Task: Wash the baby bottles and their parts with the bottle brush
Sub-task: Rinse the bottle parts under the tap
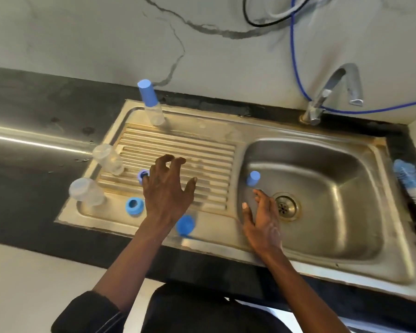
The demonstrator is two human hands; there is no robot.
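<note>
My left hand point(167, 188) hovers over the ribbed drainboard point(211, 150) with fingers spread and loosely bent, holding nothing. A blue ring point(143, 175) lies just by its fingers. Over the left side of the sink basin point(322, 188), my right hand point(262, 219) is open and empty. A blue cap point(253, 179) stands in the basin just beyond its fingertips. Two clear bottles point(108, 158) point(87, 191) stand at the drainboard's left edge. A capped bottle point(151, 104) stands at the back. Another blue ring point(134, 206) and a blue cap point(185, 225) lie near the front edge. The blue bottle brush point(408, 181) lies on the counter at far right.
The tap point(332, 92) rises behind the basin, with a blue hose point(296, 68) running up the wall. The drain point(286, 206) sits mid-basin. Black countertop point(34, 111) stretches left of the sink.
</note>
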